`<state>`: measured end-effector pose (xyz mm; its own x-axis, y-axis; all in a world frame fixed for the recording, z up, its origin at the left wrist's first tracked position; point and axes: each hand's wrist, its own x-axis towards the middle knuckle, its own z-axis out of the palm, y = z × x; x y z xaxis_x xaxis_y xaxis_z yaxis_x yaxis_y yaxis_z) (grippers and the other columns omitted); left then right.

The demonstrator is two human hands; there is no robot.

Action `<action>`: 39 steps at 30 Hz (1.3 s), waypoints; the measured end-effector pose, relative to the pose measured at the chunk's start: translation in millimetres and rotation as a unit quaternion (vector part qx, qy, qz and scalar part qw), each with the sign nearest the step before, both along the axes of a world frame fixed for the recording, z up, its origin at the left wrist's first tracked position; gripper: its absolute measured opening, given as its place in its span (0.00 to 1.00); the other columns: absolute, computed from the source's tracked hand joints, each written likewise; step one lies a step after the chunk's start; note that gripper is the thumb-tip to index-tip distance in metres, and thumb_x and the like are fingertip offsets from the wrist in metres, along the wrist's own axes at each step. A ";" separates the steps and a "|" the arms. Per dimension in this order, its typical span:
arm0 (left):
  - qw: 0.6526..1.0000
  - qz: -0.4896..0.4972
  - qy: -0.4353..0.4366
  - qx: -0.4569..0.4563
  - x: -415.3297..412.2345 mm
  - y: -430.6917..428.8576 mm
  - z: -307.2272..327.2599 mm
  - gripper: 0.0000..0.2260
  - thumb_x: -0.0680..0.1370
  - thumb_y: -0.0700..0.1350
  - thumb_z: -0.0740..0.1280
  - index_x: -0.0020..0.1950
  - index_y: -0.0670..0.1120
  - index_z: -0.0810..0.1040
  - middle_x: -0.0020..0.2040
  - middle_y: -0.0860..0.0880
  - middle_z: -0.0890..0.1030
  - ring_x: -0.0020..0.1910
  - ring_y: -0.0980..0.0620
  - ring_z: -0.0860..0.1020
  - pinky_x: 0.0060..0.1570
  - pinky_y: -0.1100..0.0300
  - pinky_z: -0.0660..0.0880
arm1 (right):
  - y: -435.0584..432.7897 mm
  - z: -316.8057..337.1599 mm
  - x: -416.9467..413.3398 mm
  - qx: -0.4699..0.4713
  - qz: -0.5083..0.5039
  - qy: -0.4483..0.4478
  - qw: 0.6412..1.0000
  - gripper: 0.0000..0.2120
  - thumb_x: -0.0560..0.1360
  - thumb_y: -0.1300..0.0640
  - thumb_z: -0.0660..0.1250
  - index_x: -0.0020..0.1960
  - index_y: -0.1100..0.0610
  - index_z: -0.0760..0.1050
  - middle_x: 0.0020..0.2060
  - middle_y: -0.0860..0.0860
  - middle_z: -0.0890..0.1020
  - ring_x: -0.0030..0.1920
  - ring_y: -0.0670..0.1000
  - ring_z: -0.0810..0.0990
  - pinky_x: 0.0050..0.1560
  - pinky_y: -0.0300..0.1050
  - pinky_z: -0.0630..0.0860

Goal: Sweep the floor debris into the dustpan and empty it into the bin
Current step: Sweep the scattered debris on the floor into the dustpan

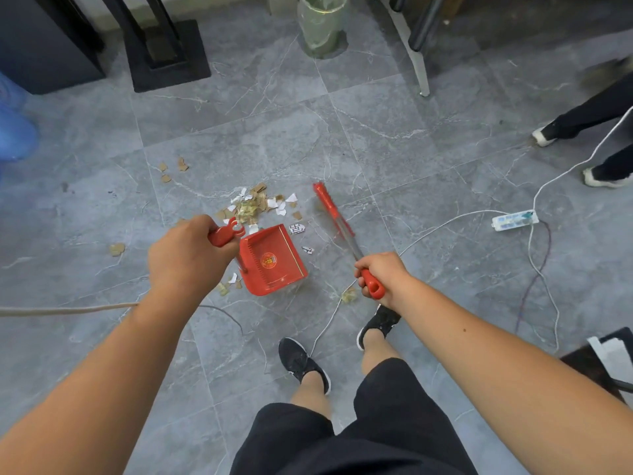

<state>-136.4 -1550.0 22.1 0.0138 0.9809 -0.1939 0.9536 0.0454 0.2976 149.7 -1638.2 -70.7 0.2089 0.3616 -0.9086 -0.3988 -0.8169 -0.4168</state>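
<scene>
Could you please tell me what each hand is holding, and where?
Left hand grips the dustpan by its handle's top; right hand grips the broom near its handle's red end.

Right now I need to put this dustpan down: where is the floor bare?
Bare tiles lie between the debris pile and the bin. Crowded: scraps ring the dustpan, and cords run by the power strip on the right.

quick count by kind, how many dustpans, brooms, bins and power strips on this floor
dustpan: 1
broom: 1
bin: 1
power strip: 1
total: 4
</scene>
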 end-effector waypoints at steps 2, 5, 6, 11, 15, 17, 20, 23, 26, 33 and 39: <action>1.000 -0.009 -0.001 -0.007 -1.8 -6.5 -1.6 0.12 0.73 0.56 0.71 0.39 0.49 0.75 0.32 0.50 0.77 0.33 0.44 0.76 0.32 0.57 0.70 | -12.5 3.7 -4.1 -0.002 -0.028 -0.015 0.999 0.08 0.77 0.69 0.62 0.40 0.63 0.69 0.30 0.57 0.71 0.19 0.47 0.69 0.19 0.33 0.60; 1.000 -0.020 0.001 -0.009 -1.6 -12.6 -3.2 0.12 0.73 0.56 0.71 0.39 0.49 0.76 0.31 0.51 0.77 0.32 0.45 0.77 0.33 0.56 0.74 | -28.1 5.9 -0.8 -0.010 -0.072 -0.025 0.997 0.07 0.77 0.70 0.62 0.42 0.63 0.67 0.30 0.58 0.70 0.19 0.48 0.68 0.17 0.32 0.59; 1.000 -0.023 -0.001 -0.012 -1.0 -13.8 -4.3 0.12 0.73 0.56 0.72 0.38 0.49 0.76 0.31 0.52 0.77 0.32 0.46 0.76 0.33 0.55 0.74 | -33.1 5.6 2.7 -0.013 -0.089 -0.028 0.996 0.06 0.77 0.71 0.62 0.44 0.63 0.68 0.30 0.58 0.70 0.20 0.49 0.68 0.16 0.32 0.60; 0.998 -0.061 -0.005 -0.024 11.8 -21.2 -6.0 0.13 0.73 0.57 0.72 0.39 0.49 0.77 0.32 0.52 0.76 0.33 0.47 0.76 0.33 0.55 0.74 | -60.7 2.8 17.9 -0.029 -0.163 -0.023 0.986 0.10 0.76 0.72 0.61 0.55 0.63 0.69 0.31 0.57 0.70 0.20 0.48 0.69 0.16 0.34 0.61; 0.994 -0.105 -0.011 -0.023 24.8 -30.9 -8.2 0.14 0.73 0.57 0.73 0.40 0.47 0.79 0.31 0.53 0.74 0.33 0.46 0.75 0.33 0.55 0.73 | -78.3 1.1 13.9 -0.031 -0.214 0.005 0.976 0.10 0.77 0.71 0.60 0.55 0.62 0.68 0.32 0.57 0.70 0.26 0.49 0.69 0.15 0.33 0.61; 0.992 -0.122 -0.013 -0.022 31.8 -33.7 -10.6 0.14 0.73 0.56 0.73 0.38 0.47 0.78 0.31 0.51 0.76 0.33 0.45 0.75 0.32 0.57 0.71 | -82.4 -1.4 11.8 -0.026 -0.234 0.017 0.972 0.10 0.77 0.71 0.59 0.55 0.61 0.69 0.33 0.57 0.72 0.26 0.48 0.70 0.15 0.32 0.61; 0.989 -0.143 -0.009 -0.024 41.8 -36.5 -14.0 0.13 0.72 0.55 0.73 0.37 0.48 0.76 0.31 0.51 0.77 0.33 0.45 0.75 0.32 0.56 0.71 | -90.0 -4.4 12.4 -0.029 -0.257 0.031 0.965 0.08 0.77 0.70 0.59 0.54 0.62 0.70 0.33 0.58 0.74 0.23 0.47 0.72 0.17 0.32 0.62; 0.985 -0.169 -0.003 -0.020 50.7 -37.4 -16.4 0.12 0.72 0.55 0.73 0.37 0.49 0.76 0.30 0.52 0.75 0.30 0.48 0.73 0.30 0.58 0.67 | -101.2 -2.0 17.0 -0.026 -0.270 0.047 0.962 0.05 0.77 0.70 0.59 0.48 0.63 0.71 0.33 0.59 0.75 0.22 0.47 0.72 0.19 0.31 0.62; 0.983 -0.184 0.006 -0.021 56.8 -39.2 -16.9 0.13 0.73 0.55 0.73 0.37 0.49 0.76 0.29 0.53 0.75 0.29 0.50 0.73 0.29 0.59 0.64 | -112.8 -2.9 18.2 -0.040 -0.267 0.040 0.962 0.06 0.77 0.70 0.60 0.51 0.64 0.72 0.36 0.60 0.76 0.22 0.47 0.73 0.18 0.32 0.63; 0.978 -0.207 0.006 -0.025 52.7 -45.3 -20.6 0.13 0.73 0.56 0.72 0.37 0.49 0.75 0.32 0.51 0.77 0.33 0.45 0.76 0.33 0.55 0.72 | -134.4 -10.1 5.9 -0.078 -0.269 0.028 0.960 0.07 0.77 0.69 0.59 0.53 0.63 0.71 0.35 0.59 0.73 0.26 0.49 0.73 0.20 0.33 0.64; 0.977 -0.212 -0.001 -0.021 37.4 -50.5 -29.1 0.12 0.73 0.53 0.73 0.37 0.48 0.76 0.30 0.51 0.77 0.31 0.46 0.76 0.31 0.56 0.73 | -141.7 -19.5 -34.7 -0.067 -0.290 0.109 0.948 0.05 0.79 0.67 0.58 0.54 0.61 0.69 0.33 0.55 0.70 0.26 0.48 0.72 0.20 0.34 0.63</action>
<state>-99.0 -1600.5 -7.1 0.4185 0.8780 -0.2325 0.8884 -0.3424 0.3058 115.0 -1779.8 -90.2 0.1393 0.1205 -0.9829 -0.8622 -0.4735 -0.1802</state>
